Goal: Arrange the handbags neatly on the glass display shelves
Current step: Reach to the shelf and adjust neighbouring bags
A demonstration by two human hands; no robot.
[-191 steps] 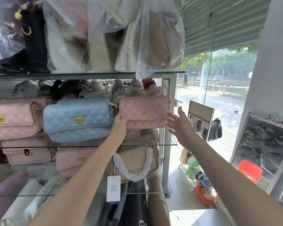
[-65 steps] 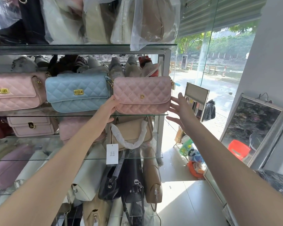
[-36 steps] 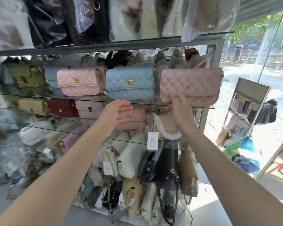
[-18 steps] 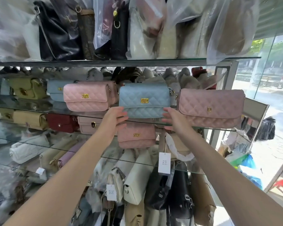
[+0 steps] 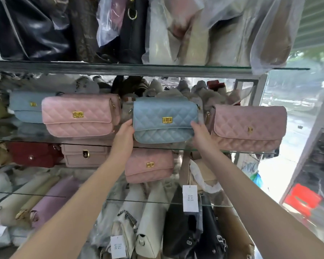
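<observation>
Blue quilted handbag stands on the glass shelf between the left hand and right hand, each clasping one end, mid-straightening; next it probably needs centring between the pink handbag and mauve handbag outside them.

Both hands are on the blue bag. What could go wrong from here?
1. The left hand and right hand hold the blue bag at the front edge of the glass shelf; a pull forward could tip it off.
2. The right hand lies close to the dusty pink bag near the shelf's end; a nudge might shift it.
</observation>
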